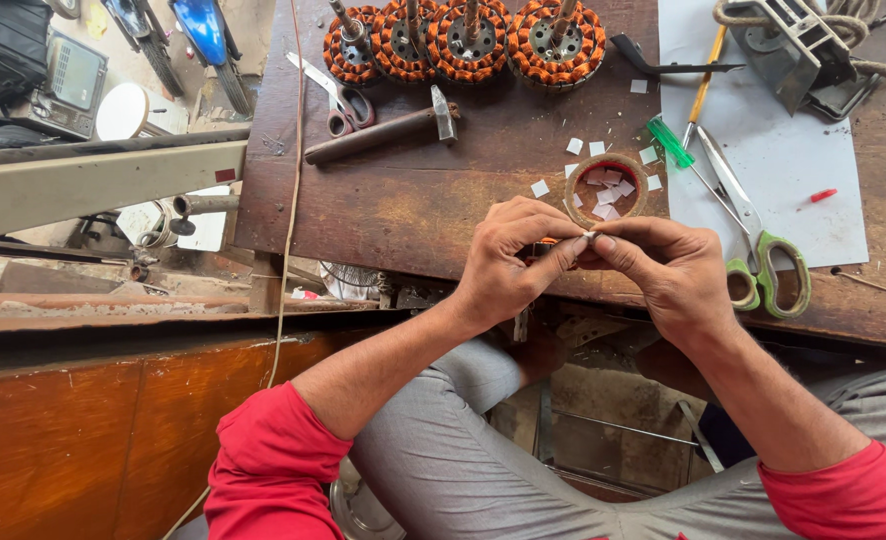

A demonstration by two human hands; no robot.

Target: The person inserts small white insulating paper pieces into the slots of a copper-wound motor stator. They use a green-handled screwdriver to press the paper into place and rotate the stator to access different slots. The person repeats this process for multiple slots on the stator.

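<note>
My left hand (508, 262) and my right hand (668, 272) meet at the near edge of the dark wooden workbench (413, 200). Both pinch one tiny white piece (589, 238) between thumb and forefinger tips. An orange wound part (543, 243) peeks out under my left fingers, mostly hidden. Just beyond my fingertips lies a tape roll ring (607, 187) with small white paper squares inside and scattered around it.
Several copper-wound motor stators (463, 40) line the far edge. A hammer (383, 132), small scissors (348, 105), green-handled scissors (763, 255), a green screwdriver (678, 150) and a yellow tool (705, 85) lie on the bench. White paper sheet (793, 170) at right under a metal device (793, 45).
</note>
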